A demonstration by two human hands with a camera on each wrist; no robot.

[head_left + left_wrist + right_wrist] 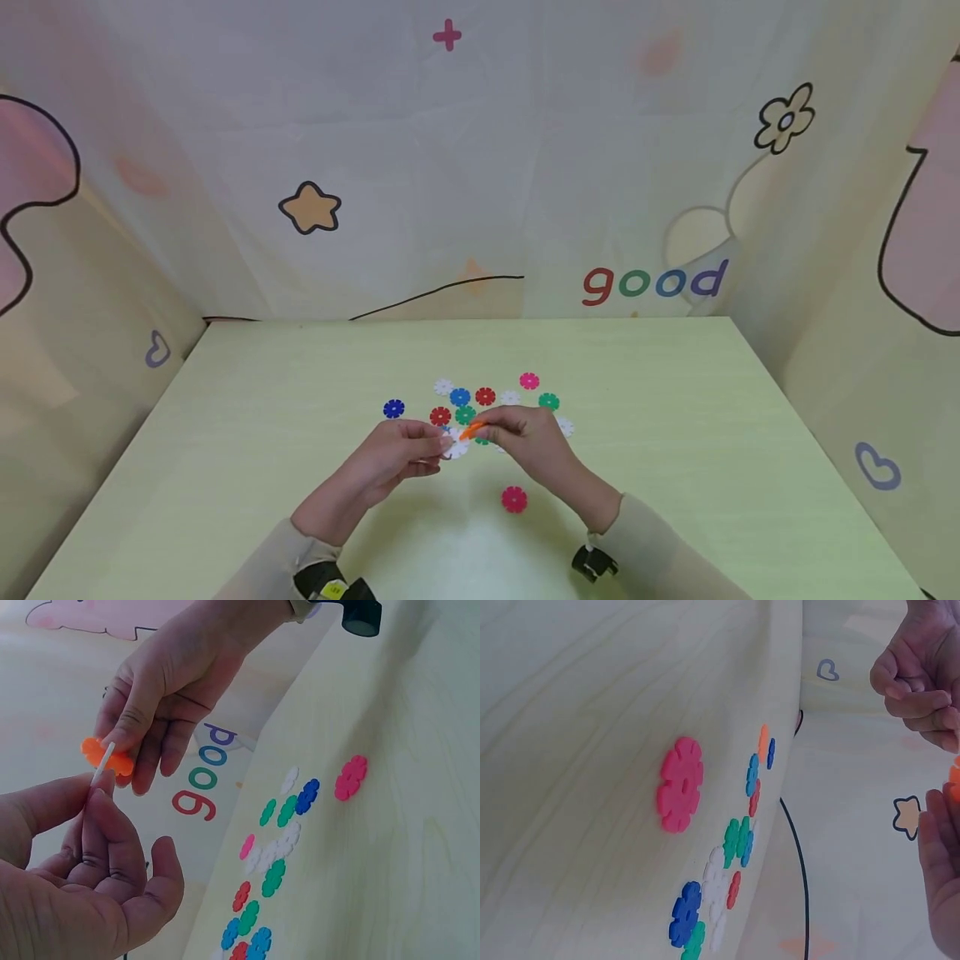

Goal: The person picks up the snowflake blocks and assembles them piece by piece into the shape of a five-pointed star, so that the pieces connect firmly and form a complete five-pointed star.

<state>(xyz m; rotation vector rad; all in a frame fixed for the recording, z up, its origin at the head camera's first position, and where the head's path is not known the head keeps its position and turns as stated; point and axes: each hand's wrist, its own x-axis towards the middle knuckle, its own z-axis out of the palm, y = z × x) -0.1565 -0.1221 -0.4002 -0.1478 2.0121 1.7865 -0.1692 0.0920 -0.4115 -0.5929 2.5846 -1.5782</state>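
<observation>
Over the table, my left hand (393, 454) pinches a white flower-shaped slotted disc (457, 449) between thumb and fingers. My right hand (536, 437) pinches an orange slotted disc (472, 431) of the same kind. In the left wrist view the white disc (103, 763) is edge-on and crosses the orange disc (93, 753); I cannot tell whether their slots are joined. The right wrist view catches only a sliver of the orange disc (955, 780) at its right edge, between the two hands.
A pink disc (513, 500) lies on the table (255, 467) in front of the hands. Several more discs, among them a dark blue one (393, 408), a red one (485, 396) and a green one (549, 402), lie scattered behind them. Printed curtains (450, 125) enclose the table.
</observation>
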